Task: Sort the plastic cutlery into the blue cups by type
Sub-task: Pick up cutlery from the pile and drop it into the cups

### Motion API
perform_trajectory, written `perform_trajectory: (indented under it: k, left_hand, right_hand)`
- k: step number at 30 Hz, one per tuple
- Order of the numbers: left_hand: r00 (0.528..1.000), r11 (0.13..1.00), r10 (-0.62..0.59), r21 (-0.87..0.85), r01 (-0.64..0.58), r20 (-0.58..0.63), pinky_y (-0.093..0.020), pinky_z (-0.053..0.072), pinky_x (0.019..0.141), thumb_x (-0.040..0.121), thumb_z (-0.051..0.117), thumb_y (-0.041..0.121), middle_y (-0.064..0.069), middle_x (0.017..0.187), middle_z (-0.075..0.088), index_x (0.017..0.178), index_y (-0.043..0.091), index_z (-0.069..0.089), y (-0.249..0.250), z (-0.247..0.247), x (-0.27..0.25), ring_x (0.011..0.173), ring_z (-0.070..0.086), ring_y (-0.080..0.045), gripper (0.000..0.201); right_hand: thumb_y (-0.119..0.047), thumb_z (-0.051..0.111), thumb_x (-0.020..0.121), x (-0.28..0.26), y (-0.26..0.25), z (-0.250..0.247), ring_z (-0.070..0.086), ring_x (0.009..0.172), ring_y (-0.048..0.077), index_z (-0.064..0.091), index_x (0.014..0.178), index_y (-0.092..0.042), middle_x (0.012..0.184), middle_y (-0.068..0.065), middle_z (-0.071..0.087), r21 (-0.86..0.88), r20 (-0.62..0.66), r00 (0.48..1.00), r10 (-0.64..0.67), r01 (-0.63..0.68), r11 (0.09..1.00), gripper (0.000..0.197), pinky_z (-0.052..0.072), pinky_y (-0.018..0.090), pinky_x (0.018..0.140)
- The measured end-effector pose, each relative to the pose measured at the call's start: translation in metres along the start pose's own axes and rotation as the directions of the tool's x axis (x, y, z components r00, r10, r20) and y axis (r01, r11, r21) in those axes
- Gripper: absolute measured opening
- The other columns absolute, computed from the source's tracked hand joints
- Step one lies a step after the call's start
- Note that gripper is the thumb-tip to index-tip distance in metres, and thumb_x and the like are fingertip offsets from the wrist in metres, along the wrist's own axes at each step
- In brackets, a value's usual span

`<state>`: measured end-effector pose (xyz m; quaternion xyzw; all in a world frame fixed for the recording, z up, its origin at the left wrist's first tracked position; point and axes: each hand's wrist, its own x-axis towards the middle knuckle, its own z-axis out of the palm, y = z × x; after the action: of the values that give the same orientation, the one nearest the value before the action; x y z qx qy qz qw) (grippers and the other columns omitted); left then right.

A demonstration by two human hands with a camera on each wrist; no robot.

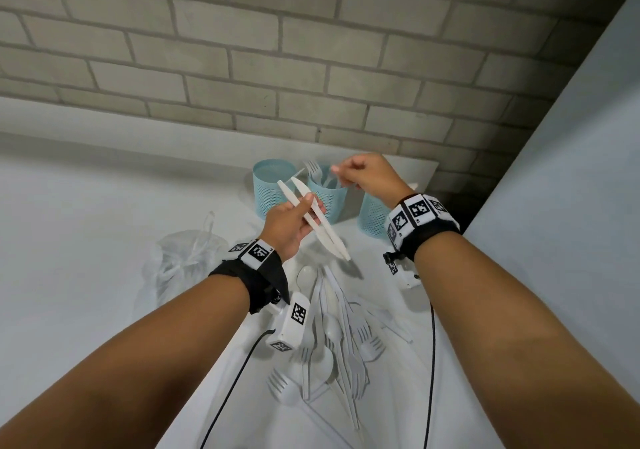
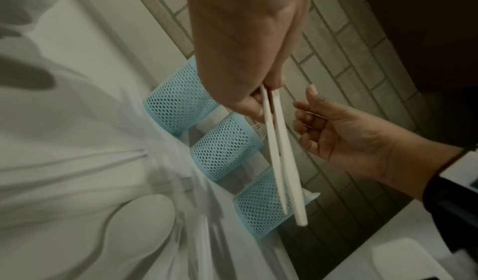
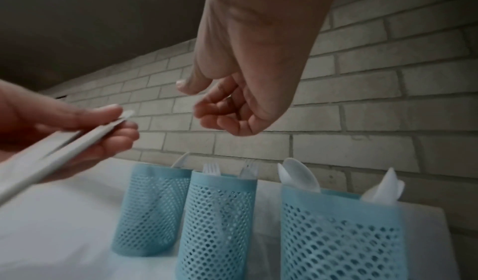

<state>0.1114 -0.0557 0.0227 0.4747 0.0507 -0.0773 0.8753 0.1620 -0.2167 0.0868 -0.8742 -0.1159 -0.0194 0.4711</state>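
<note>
Head view: left hand [image 1: 289,227] raised over the white table [image 1: 86,213], palm turned up, thumb and fingers pinching two white plastic knives [image 1: 313,218] near their middle; knives crossed in a narrow V, one end toward the cups, the other slanting down toward the cutlery pile [image 1: 339,331]. Right hand [image 1: 369,175] raised above the middle cup [image 1: 327,194], wrist bent, fingers loosely curled, nothing clearly held; a blurred pale streak near the fingertips, nature unclear. Three blue mesh cups in a row near the brick wall [image 1: 311,50]: left cup [image 1: 268,189], middle cup with forks standing inside, right cup [image 1: 372,214] partly hidden behind the right wrist. Pile of forks and spoons lying on the table between both forearms. Crumpled clear plastic bag [image 1: 188,258] left of the pile.

Left wrist view: fingers [image 2: 252,104] closed round the two knives [image 2: 283,157], which point away from the palm across the row of cups [image 2: 222,151]. Right hand [image 2: 336,133] just beside the knives, not touching, thumb up, fingers half bent and empty.

Right wrist view: right hand [image 3: 240,108] hanging above the cups, fingers curled inward, thumb apart, gripping nothing. Left hand [image 3: 77,133] at the left edge, pinching the knives [image 3: 51,157]. One knife tip in the left cup [image 3: 152,208], fork tines in the middle cup [image 3: 220,223], spoons [image 3: 300,174] in the right cup [image 3: 341,235].
</note>
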Motion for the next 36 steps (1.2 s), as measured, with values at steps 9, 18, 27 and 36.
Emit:
perform_trajectory:
  k: [9, 18, 27, 36]
  left_hand:
    - [0.994, 0.983, -0.072, 0.172, 0.056, 0.084, -0.019, 0.057, 0.062, 0.093, 0.055, 0.019, -0.010, 0.088, 0.067, 0.093, 0.004, 0.062, 0.002, 0.002, -0.013, 0.072, 0.069, -0.010, 0.017]
    - [1.000, 1.000, -0.012, 0.022, 0.012, 0.001, -0.020, 0.056, 0.075, 0.094, 0.053, 0.021, -0.010, 0.093, 0.065, 0.094, 0.003, 0.061, 0.009, -0.009, -0.022, 0.087, 0.065, -0.016, 0.019]
    - [0.993, 0.987, 0.079, -0.134, -0.091, -0.092, -0.025, 0.054, 0.083, 0.096, 0.049, 0.020, -0.009, 0.095, 0.064, 0.115, -0.005, 0.054, 0.007, -0.010, -0.025, 0.090, 0.063, -0.016, 0.032]
    - [0.989, 0.988, 0.048, -0.136, -0.067, -0.139, -0.028, 0.052, 0.086, 0.098, 0.046, 0.024, -0.008, 0.097, 0.063, 0.109, 0.000, 0.056, 0.013, -0.027, -0.025, 0.097, 0.061, -0.018, 0.028]
  right_hand:
    - [-0.037, 0.063, 0.086, -0.010, -0.005, 0.031, 0.060, 0.101, 0.012, 0.073, 0.085, -0.026, 0.091, -0.005, 0.071, 0.054, 0.294, 0.944, 0.146, -0.169, 0.984, 0.015, 0.044, 0.029, 0.093]
    - [-0.027, 0.043, 0.099, -0.018, 0.002, 0.030, 0.062, 0.062, 0.012, 0.053, 0.077, -0.012, 0.072, 0.005, 0.060, 0.608, 0.049, 0.948, 0.314, -0.278, 0.744, 0.030, 0.052, 0.026, 0.063]
    - [-0.035, 0.052, 0.093, -0.049, 0.026, 0.049, 0.027, 0.035, 0.000, 0.053, 0.091, -0.012, 0.073, -0.001, 0.049, 0.172, 0.540, 0.744, 0.393, -0.555, 0.814, 0.023, 0.023, 0.010, 0.032]
    - [-0.019, 0.066, 0.086, -0.054, 0.037, 0.037, 0.030, 0.038, 0.002, 0.066, 0.087, -0.010, 0.069, -0.001, 0.063, 0.255, 0.323, 0.858, 0.399, -0.485, 0.837, 0.009, 0.024, 0.012, 0.033]
